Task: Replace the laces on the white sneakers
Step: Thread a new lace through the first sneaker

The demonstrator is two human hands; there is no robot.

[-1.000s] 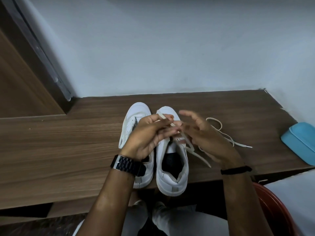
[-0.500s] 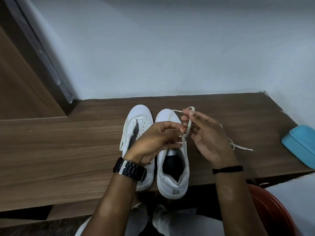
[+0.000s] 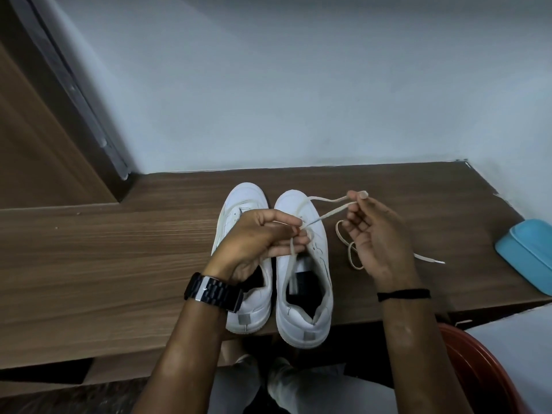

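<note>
Two white sneakers stand side by side on the wooden table (image 3: 104,264), toes toward the wall: the left sneaker (image 3: 245,201) and the right sneaker (image 3: 304,318). A cream lace (image 3: 325,215) runs from the right sneaker's eyelets. My left hand (image 3: 257,243) pinches the lace over that sneaker's tongue. My right hand (image 3: 373,234), to the right of the shoe, holds a loop of the same lace between thumb and fingers. Another length of lace (image 3: 430,259) lies on the table behind my right hand.
A light blue box (image 3: 528,258) sits at the table's right edge. A red round seat (image 3: 478,375) is at the lower right. The grey wall rises just behind the sneakers, with a wooden panel (image 3: 35,144) at the left.
My right hand has drawn away to the right of the shoe, pulling the lace out into a long loop. My left hand has stayed pinching the lace over the right sneaker.
</note>
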